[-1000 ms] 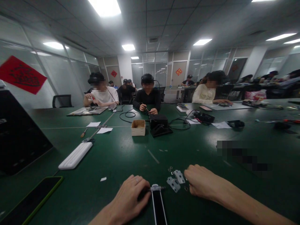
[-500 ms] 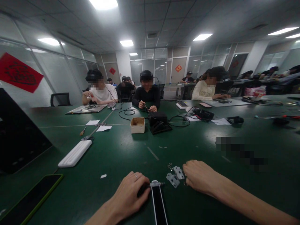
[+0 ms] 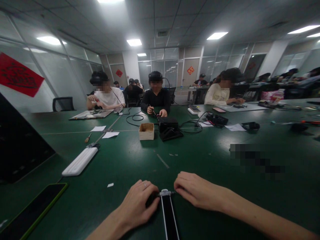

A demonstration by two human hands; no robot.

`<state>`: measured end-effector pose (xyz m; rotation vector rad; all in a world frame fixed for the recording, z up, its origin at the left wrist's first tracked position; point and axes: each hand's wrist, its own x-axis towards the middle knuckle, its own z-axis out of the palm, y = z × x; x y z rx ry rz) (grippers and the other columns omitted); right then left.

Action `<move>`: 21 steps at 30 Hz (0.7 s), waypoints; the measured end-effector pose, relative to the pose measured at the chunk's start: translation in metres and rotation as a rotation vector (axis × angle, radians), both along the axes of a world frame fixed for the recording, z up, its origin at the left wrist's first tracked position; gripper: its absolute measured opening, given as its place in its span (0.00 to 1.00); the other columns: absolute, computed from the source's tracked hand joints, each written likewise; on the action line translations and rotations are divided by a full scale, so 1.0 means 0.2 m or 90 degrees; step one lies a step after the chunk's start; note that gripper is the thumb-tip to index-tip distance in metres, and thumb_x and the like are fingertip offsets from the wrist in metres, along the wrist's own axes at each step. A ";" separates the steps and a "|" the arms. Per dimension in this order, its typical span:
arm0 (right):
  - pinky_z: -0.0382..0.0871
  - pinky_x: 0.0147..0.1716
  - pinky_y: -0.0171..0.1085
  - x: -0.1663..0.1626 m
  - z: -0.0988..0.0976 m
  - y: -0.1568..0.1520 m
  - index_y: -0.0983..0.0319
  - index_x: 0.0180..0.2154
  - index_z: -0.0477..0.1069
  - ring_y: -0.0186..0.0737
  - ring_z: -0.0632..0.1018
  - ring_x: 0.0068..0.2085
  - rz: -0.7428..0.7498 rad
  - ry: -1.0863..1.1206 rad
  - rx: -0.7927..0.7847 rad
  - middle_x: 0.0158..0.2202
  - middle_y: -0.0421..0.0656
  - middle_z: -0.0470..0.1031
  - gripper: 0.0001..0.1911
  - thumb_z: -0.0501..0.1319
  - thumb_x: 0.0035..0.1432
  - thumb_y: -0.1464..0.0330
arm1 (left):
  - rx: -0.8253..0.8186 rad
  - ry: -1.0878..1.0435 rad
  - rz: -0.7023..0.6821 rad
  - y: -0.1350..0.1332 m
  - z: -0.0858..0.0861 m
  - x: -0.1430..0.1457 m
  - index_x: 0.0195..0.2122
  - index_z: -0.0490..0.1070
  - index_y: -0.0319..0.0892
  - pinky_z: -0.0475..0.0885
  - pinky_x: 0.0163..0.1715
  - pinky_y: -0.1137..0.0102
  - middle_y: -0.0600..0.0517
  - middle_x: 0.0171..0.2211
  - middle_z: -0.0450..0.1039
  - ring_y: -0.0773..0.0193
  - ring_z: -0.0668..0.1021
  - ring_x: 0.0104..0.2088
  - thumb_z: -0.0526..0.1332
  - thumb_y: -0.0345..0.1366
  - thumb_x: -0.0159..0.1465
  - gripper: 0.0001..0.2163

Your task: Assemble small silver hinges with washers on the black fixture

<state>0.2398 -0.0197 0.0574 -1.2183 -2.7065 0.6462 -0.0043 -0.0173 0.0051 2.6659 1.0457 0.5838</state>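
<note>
cardboard box (image 3: 146,134), contents unclear, left hand (image 3: 138,201) pinching silvery crossbar (image 3: 165,192), right hand (image 3: 195,190) beside it, grip unclear

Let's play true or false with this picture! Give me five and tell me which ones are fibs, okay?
1. The left hand has a ring on a finger. True.
2. The phone with the green edge lies to the right of both hands. False: the phone lies to their left.
3. A black strip with white edges shows between the two hands. True.
4. The right hand wears a glove. False: the right hand is bare.
5. The table is bright yellow. False: the table is dark green.
</note>
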 end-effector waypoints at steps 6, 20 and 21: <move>0.68 0.42 0.40 -0.02 -0.01 0.00 0.66 0.42 0.71 0.41 0.72 0.41 0.004 0.001 -0.006 0.41 0.48 0.72 0.12 0.50 0.65 0.72 | 0.035 0.017 0.004 0.00 0.01 0.00 0.35 0.69 0.42 0.66 0.32 0.66 0.49 0.30 0.73 0.59 0.74 0.30 0.52 0.31 0.62 0.07; 0.67 0.45 0.40 -0.01 -0.04 0.01 0.65 0.44 0.72 0.40 0.74 0.42 -0.026 0.058 -0.055 0.41 0.47 0.75 0.12 0.52 0.64 0.71 | 0.036 0.029 -0.012 0.00 0.00 0.00 0.35 0.69 0.41 0.64 0.31 0.67 0.49 0.30 0.72 0.60 0.73 0.30 0.50 0.30 0.63 0.08; 0.68 0.45 0.39 -0.01 -0.05 0.01 0.65 0.43 0.72 0.40 0.74 0.42 -0.034 0.059 -0.059 0.41 0.46 0.75 0.11 0.52 0.64 0.71 | 0.037 0.028 -0.013 0.00 0.00 0.00 0.35 0.69 0.41 0.64 0.31 0.66 0.49 0.30 0.72 0.60 0.73 0.30 0.50 0.30 0.63 0.08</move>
